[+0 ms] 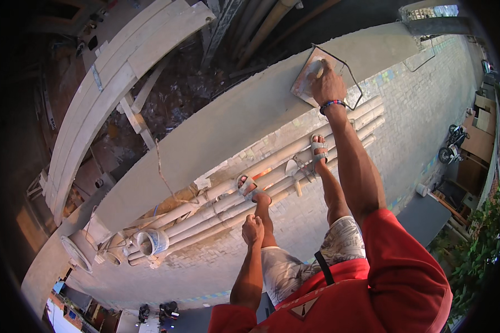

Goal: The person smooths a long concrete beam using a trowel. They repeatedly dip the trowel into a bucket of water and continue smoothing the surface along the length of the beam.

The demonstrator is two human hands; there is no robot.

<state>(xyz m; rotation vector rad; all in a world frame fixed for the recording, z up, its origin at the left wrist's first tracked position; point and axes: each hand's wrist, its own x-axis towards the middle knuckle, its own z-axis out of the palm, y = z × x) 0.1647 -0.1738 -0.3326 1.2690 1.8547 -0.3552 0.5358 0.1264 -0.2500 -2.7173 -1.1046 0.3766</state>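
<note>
My right hand, with a beaded bracelet at the wrist, grips a flat square plastering float. The float lies against the smooth grey plastered wall top, near its far right part. A thin dark bent wire loops beside the float and my wrist. My left hand hangs in a loose fist beside my left knee, away from the wall, with nothing seen in it; the inside of the fist is hidden. My sandalled feet stand on a row of long pale poles alongside the wall.
At the left end of the poles sits a white bucket, beside a round basin. Curved wooden boards rise beyond the wall over a dark, cluttered drop. Far below lies paved ground with a parked motorcycle.
</note>
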